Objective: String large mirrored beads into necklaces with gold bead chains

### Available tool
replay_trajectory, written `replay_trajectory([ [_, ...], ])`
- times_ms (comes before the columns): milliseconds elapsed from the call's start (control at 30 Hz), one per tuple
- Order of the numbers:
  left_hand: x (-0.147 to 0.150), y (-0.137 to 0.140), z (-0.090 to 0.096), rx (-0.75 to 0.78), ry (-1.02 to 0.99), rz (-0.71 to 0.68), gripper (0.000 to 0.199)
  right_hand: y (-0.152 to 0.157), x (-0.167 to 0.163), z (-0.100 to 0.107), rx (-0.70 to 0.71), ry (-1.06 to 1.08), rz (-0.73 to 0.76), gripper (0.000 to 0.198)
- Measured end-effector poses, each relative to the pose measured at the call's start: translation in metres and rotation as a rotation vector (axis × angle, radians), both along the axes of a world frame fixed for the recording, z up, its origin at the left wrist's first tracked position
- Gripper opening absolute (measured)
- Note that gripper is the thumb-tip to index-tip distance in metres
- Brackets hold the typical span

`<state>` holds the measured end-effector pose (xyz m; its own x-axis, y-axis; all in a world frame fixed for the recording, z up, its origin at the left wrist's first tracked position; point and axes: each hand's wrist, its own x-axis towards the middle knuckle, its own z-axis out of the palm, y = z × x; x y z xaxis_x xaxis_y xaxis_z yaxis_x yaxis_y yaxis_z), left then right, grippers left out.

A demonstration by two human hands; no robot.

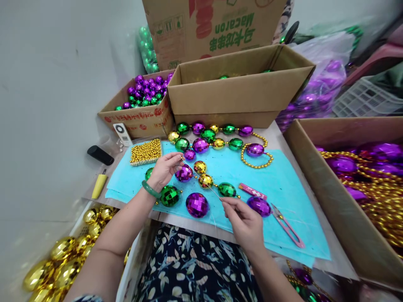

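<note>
My left hand (164,171), with a green bangle (151,189) at its wrist, pinches one end of a thin string (201,181); a tiny gold bead seems to sit at the fingertips. The string runs tight down to my right hand (244,220), whose thumb and fingers are closed on it. Beneath it lie a faceted gold bead (205,180) and a purple bead (184,173). A large purple bead (197,205) rests between my hands, and a green bead (170,196) is beside my left wrist. Another green bead (227,189) lies just above my right hand.
Pink thread snips (287,226) and a pink lighter (252,191) lie on the blue cloth (292,197). A tray of small gold beads (145,152) stands left. Bead strands (200,145) lie at the back, before a cardboard box (226,96). Another box (343,201) borders the right.
</note>
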<state>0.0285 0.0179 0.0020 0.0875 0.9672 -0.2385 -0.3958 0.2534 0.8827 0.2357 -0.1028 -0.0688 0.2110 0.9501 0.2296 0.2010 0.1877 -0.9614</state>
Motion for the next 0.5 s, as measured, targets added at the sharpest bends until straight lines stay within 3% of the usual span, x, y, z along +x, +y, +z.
replay_trajectory([
  [267, 0.005, 0.0, -0.002, 0.036, 0.066, -0.008, 0.026, -0.001, 0.001, -0.002, -0.03, 0.014, -0.015, 0.016],
  [500, 0.016, 0.001, -0.002, 0.278, 0.366, -0.11, 0.033, 0.003, -0.002, -0.005, -0.126, 0.153, -0.035, 0.018],
])
